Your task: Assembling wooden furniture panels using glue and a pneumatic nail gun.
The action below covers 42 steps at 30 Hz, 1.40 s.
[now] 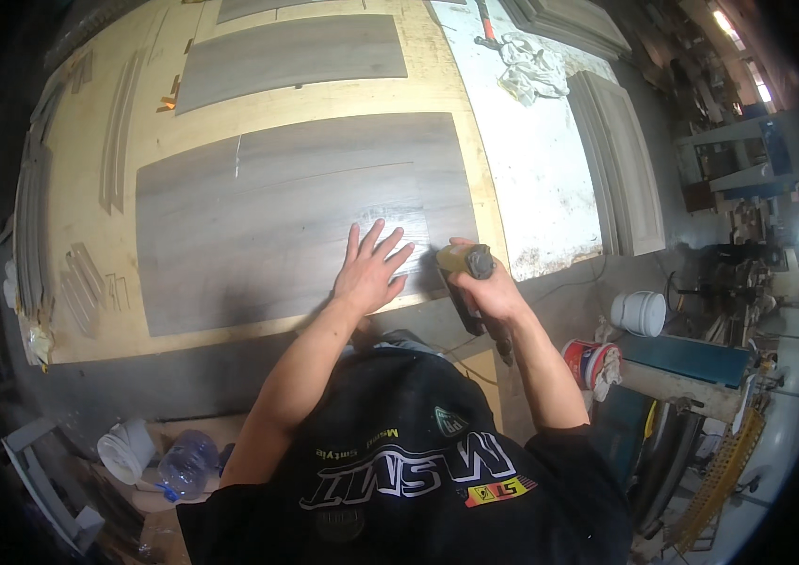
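The tabletop (428,99) is partly covered by a grey panel (277,217), laid flat near its front edge. A smaller panel (301,58) is set beyond. By the grey panel's right front corner, a tool (480,262) is held, the right hand's (489,287) fingers clamped around it. The left hand (368,275) is rested on the panel, its fingers spread apart.

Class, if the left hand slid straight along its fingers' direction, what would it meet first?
The left hand would probably cross a thin dark line on the gray panel, perhaps only a mark; otherwise the way looks free to the panel's far edge.
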Available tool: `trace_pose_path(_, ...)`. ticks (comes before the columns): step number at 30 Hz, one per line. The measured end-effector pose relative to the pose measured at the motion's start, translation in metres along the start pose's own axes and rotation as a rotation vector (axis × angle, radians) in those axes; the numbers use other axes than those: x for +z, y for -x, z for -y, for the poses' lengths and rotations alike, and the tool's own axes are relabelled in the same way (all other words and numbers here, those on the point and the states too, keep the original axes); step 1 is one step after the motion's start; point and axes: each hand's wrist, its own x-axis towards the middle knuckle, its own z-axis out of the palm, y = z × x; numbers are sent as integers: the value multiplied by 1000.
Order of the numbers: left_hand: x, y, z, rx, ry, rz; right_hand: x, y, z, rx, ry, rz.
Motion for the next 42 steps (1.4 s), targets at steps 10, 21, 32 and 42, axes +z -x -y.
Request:
trace_pose_path(10,0,1,0,1,-26,14,3,4,10,77,-41,5)
trace_pose_path(21,-1,0,1,-4,-24,32,19,18,0,8,-52,26)
trace_pose_path(32,-2,0,-2,-12,-22,35,22,19,7,63,-63,33)
trace_pose_path(42,-26,65,58,24,-140,-34,19,76,-20,46,-321,110)
